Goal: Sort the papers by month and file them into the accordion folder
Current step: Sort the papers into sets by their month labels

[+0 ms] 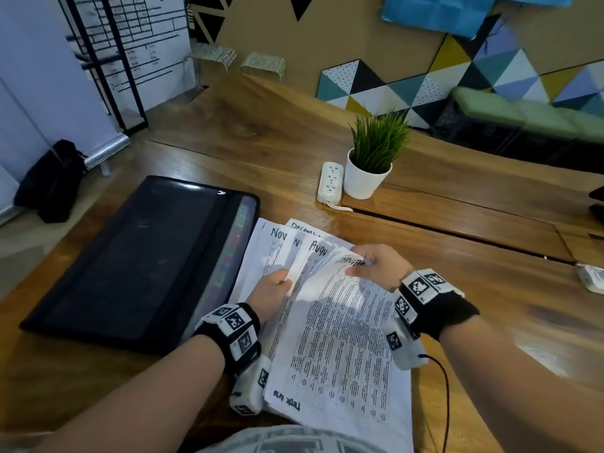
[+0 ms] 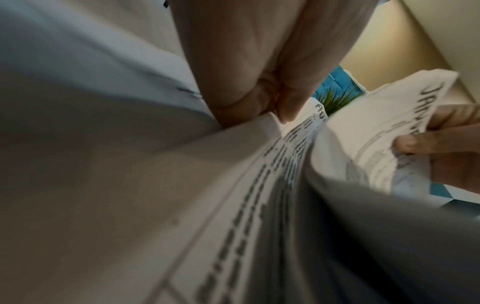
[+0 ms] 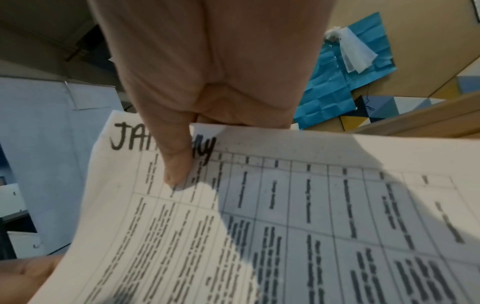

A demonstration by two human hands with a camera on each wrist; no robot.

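- Her right hand (image 1: 376,261) pinches the January sheet (image 3: 285,205) at its top edge.
- Left hand (image 1: 273,291) pinches the fanned papers (image 1: 294,250) underneath.
- The accordion folder (image 1: 137,256) lies shut, touching the papers' left side.

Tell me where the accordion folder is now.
In the head view, the accordion folder lies flat on the table's left side, beside the papers.

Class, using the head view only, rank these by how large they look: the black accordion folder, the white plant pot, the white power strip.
1. Black accordion folder, by far the largest.
2. White plant pot.
3. White power strip, narrower than the pot beside it.
The folder lies nearer the camera, which adds somewhat to its apparent size.
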